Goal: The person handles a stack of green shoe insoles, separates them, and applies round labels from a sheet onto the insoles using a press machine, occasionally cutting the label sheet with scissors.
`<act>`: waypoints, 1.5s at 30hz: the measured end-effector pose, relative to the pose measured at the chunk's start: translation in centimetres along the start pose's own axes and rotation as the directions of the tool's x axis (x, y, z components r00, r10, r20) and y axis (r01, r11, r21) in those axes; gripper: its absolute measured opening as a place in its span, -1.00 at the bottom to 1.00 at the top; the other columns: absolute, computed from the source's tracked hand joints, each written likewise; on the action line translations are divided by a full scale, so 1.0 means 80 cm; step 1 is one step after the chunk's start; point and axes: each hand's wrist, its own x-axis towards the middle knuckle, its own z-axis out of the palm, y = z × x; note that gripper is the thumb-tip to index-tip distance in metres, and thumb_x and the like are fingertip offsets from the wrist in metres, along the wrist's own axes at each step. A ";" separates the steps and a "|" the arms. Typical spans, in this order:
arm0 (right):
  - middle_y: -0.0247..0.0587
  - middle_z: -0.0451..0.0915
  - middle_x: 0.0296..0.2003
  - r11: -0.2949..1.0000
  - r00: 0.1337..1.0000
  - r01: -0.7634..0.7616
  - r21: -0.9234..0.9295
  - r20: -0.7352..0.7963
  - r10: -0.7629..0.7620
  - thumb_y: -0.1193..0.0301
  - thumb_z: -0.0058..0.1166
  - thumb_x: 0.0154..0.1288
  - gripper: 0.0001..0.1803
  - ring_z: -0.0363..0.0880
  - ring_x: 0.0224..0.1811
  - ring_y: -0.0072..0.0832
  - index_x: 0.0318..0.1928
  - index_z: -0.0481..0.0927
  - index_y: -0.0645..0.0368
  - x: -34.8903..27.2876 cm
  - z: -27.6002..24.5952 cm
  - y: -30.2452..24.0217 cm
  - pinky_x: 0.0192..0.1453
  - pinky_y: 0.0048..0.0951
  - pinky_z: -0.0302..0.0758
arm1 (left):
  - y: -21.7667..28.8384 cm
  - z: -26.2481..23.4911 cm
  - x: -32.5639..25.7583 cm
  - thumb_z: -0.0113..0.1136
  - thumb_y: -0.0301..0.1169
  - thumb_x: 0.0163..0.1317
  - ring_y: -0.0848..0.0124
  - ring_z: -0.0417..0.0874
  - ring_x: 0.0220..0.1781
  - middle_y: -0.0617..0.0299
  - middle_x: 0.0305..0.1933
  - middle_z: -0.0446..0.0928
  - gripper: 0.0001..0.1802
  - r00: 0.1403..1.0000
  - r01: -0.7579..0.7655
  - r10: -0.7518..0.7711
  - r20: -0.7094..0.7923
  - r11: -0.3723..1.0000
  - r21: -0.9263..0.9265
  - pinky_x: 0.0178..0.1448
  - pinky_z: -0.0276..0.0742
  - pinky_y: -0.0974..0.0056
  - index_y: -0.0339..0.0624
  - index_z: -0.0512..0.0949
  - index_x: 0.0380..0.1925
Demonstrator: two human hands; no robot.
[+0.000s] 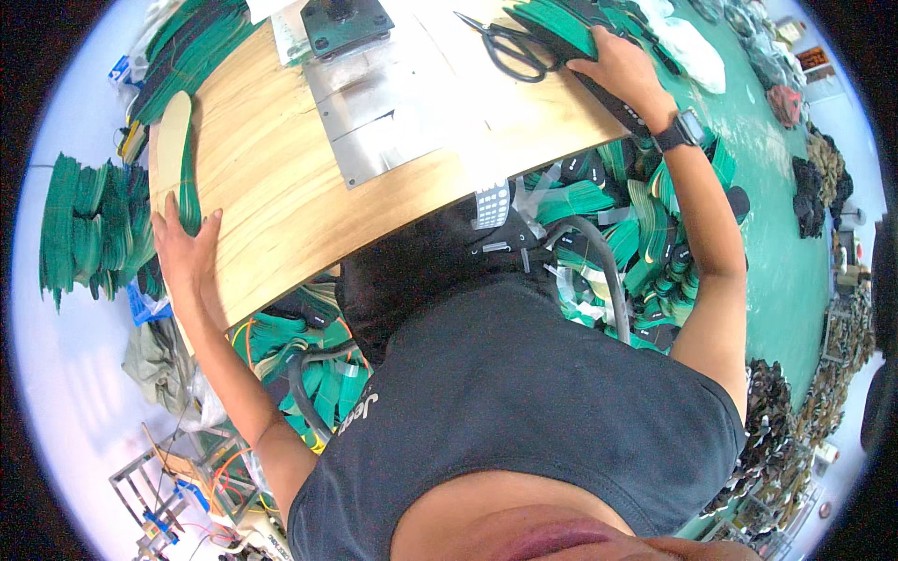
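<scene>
A shoe insole (175,154) with a beige face and a green edge lies lengthwise at the left edge of the wooden table. At its near end rests my left hand (187,248), thumb apart from the fingers, fingertips touching the insole. On the right side, my right hand (631,75), with a dark watch on the wrist, is closed over a pile of black and green insoles (552,28) at the table's edge; its fingertips are partly hidden. Black-handled scissors (513,54) lie just left of that hand.
A metal plate (374,126) and a dark machine base (344,26) sit mid-table (271,206). Bundled green insoles (94,224) are stacked at left, with more bundles (645,220) below the table at right. A grey curved tube (603,257) stands near my body.
</scene>
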 end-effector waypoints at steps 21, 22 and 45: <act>0.19 0.45 0.13 0.943 0.978 -0.045 0.328 0.207 -0.025 -0.04 0.29 0.08 -0.15 0.43 0.21 -0.05 0.19 0.38 0.37 -0.028 -0.007 0.054 0.25 -0.23 0.37 | -0.108 -0.002 0.065 0.17 0.05 0.23 0.41 0.56 -0.06 0.11 -0.06 0.62 -0.36 0.891 0.454 -0.332 0.309 0.683 -0.572 0.03 0.41 0.33 -0.37 0.58 -0.01; 0.16 0.47 0.10 0.966 0.986 0.035 0.256 0.148 -0.075 0.05 0.26 0.15 -0.23 0.46 0.15 -0.05 0.19 0.38 0.36 -0.031 0.010 0.058 0.21 -0.22 0.38 | -0.121 -0.001 0.081 0.18 0.08 0.20 0.39 0.57 -0.05 0.10 -0.08 0.63 -0.33 0.880 0.460 -0.307 0.362 0.738 -0.494 0.03 0.42 0.33 -0.38 0.58 -0.01; -0.14 0.45 -0.35 0.295 0.347 0.931 0.213 -0.765 -0.543 0.44 0.07 0.02 -0.75 0.42 -0.22 -0.27 -0.24 0.54 0.27 0.009 -0.083 -0.415 -0.13 -0.27 0.38 | 0.156 -0.065 -0.057 0.08 -0.21 0.31 0.38 0.56 -0.11 0.12 -0.12 0.57 -0.57 0.911 0.065 -0.399 0.104 -0.109 -0.992 0.00 0.47 0.32 -0.39 0.49 -0.03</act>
